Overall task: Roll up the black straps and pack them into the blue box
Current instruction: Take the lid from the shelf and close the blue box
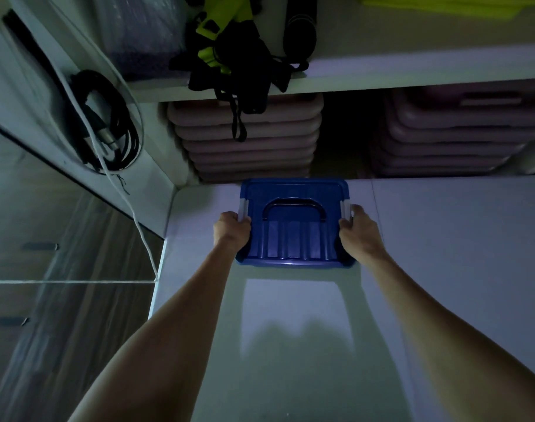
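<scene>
Lidded blue plastic box [293, 222] with dark carry handle, on the white tabletop [442, 269] below the shelf. Left hand [231, 229] and right hand [359, 228] clamped around its pale side latches. Probably the opening step: releasing latches, lifting lid. Black straps [238, 71], tangled with neon-yellow webbing, up on the white shelf [382, 71], unrolled.
</scene>
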Action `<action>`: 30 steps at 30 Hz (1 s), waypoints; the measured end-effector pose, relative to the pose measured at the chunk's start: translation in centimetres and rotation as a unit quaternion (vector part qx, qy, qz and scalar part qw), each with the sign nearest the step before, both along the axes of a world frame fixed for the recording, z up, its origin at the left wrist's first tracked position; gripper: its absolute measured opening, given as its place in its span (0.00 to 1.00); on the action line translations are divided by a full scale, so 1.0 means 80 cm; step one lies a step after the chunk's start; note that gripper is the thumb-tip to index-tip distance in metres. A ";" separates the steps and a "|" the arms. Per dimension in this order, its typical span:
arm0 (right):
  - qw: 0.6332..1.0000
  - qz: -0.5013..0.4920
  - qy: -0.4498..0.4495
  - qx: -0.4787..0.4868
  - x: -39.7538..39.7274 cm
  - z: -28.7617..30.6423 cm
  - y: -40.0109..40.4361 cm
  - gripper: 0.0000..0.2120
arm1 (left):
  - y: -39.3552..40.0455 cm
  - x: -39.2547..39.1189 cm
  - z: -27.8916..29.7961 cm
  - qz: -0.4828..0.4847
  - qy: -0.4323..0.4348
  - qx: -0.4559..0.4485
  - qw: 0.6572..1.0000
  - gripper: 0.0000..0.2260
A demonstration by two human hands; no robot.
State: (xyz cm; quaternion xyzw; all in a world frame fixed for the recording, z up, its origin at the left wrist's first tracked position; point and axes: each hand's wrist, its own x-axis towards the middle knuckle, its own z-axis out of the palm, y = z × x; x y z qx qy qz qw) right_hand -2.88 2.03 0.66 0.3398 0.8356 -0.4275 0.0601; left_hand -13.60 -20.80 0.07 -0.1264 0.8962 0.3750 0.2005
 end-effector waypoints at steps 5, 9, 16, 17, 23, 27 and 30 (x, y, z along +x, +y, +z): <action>0.999 -0.013 0.035 0.012 0.014 0.024 0.065 0.17 | 0.058 0.013 0.016 -0.028 0.026 0.013 0.999 0.12; 0.999 -0.026 0.028 0.022 0.015 0.031 0.149 0.07 | 0.138 0.015 0.024 -0.065 0.025 0.023 0.997 0.17; 1.000 -0.001 0.005 0.018 0.003 0.025 0.272 0.13 | 0.256 0.011 0.016 -0.066 0.004 0.041 0.997 0.10; 1.000 0.008 -0.001 0.011 0.001 0.024 0.282 0.12 | 0.267 0.010 0.015 -0.055 0.005 0.042 0.998 0.12; 0.998 0.048 0.002 -0.033 -0.009 0.011 0.324 0.20 | 0.307 0.008 0.008 -0.019 0.020 0.018 0.999 0.15; 0.994 0.087 -0.026 -0.064 -0.006 0.009 0.339 0.13 | 0.315 0.010 0.005 -0.023 0.006 -0.001 1.000 0.11; 0.990 0.132 -0.044 -0.033 -0.010 0.007 0.341 0.32 | 0.319 0.008 0.009 -0.035 0.003 -0.035 0.999 0.15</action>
